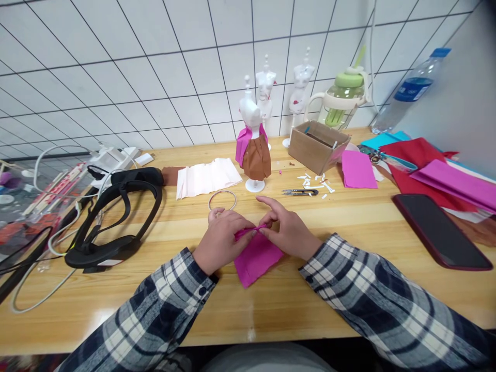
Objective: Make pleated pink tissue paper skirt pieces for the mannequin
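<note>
A piece of magenta fabric (259, 260) lies between my hands, its far edge bunched and pinched at the fingertips. My left hand (225, 236) is closed on that edge from the left. From the right, my right hand (289, 227) pinches the same edge between thumb and fingers, with the index finger stretched out. Just beyond the left hand is a thin ring (222, 192). Behind the hands stands a small white dress form (250, 111), draped in magenta and brown fabric (256, 159). Thread snips (300, 192) rest on the table to its right.
Pale pleated fabric (209, 177) and a black headset strap (112, 253) lie left. A cardboard box (315, 150), white scraps (310, 182), a magenta piece (358, 169), a phone (442, 231) and coloured fabrics (418, 160) are right. A cup (343, 101) and bottle (413, 90) stand behind.
</note>
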The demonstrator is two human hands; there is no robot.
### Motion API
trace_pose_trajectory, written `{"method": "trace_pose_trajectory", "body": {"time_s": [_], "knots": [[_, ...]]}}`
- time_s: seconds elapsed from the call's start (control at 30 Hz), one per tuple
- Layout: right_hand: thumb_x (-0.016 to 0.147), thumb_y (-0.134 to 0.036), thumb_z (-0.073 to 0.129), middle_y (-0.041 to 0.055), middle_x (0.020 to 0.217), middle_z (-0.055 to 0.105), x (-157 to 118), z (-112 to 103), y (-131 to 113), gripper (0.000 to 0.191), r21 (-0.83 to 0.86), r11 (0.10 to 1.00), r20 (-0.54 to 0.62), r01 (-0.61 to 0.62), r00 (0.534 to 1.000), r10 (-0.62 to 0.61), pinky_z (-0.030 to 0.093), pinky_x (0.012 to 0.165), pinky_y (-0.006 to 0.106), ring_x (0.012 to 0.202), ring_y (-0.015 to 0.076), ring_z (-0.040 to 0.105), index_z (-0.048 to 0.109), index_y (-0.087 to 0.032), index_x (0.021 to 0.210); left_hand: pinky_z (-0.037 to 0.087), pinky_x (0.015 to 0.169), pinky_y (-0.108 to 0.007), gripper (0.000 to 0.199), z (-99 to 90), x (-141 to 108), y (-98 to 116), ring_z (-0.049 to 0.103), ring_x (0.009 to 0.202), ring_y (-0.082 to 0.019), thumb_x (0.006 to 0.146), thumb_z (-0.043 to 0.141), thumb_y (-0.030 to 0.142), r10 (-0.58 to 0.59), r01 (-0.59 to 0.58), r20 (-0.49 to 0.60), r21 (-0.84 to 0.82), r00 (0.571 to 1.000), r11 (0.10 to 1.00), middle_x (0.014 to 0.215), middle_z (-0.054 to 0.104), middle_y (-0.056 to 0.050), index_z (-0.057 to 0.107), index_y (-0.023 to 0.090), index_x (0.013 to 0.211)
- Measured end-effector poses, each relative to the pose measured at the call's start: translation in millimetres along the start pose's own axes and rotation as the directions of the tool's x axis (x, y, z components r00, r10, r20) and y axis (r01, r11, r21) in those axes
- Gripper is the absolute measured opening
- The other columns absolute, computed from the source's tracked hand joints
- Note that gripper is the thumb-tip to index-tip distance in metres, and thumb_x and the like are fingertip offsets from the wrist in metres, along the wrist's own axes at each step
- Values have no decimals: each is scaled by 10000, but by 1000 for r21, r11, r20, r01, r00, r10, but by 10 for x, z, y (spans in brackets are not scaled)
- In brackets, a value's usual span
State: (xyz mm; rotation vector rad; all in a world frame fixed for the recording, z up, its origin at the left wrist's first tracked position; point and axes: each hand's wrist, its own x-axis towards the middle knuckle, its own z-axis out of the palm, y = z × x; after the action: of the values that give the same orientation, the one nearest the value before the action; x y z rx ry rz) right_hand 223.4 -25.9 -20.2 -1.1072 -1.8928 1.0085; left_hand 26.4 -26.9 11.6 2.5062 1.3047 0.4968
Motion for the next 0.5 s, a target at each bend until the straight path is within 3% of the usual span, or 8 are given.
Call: {"method": "trace_pose_trajectory", "body": {"time_s": [0.1, 0.2, 0.3, 0.5], "knots": [[800, -168, 639, 47, 1033, 685, 5, -17, -4, 654, -75, 993, -68, 89, 993, -94, 509, 841, 352, 904, 183, 639, 390, -223, 1402, 327, 876, -403, 156, 41, 8, -31, 616, 752, -182, 850, 594, 294, -47, 44, -31, -65, 998, 997, 739, 715, -7, 721, 226, 791], [807, -232, 657, 117, 1257, 578, 14, -64, -10, 362, -189, 957, -180, 220, 950, -254, 472, 954, 420, 1149, 247, 547, 593, -210, 1163, 410, 741, -316, 188, 90, 9, -81, 621, 719, -171, 858, 579, 321, -160, 157, 5, -231, 987, 960, 748, 720, -14, 716, 203, 807], [840, -194, 609, 96, 1237, 589, 16, -95, -7, 107, -260, 918, -135, 299, 930, -341, 441, 1002, 433, 1170, 241, 534, 668, -221, 926, 442, 609, -252, 267, 128, 5, -129, 618, 669, -157, 875, 554, 396, -266, 300, 139, -449, 954, 842, 784, 723, -25, 704, 176, 883], [865, -186, 581, 79, 1267, 601, 18, -85, 8, 128, -396, 847, -45, 353, 914, -403, 420, 1022, 458, 1164, 239, 533, 690, -233, 910, 469, 636, -248, 313, 133, 10, -142, 631, 714, -163, 841, 602, 440, -248, 354, 254, -617, 935, 703, 838, 727, -44, 713, 157, 917]]}}
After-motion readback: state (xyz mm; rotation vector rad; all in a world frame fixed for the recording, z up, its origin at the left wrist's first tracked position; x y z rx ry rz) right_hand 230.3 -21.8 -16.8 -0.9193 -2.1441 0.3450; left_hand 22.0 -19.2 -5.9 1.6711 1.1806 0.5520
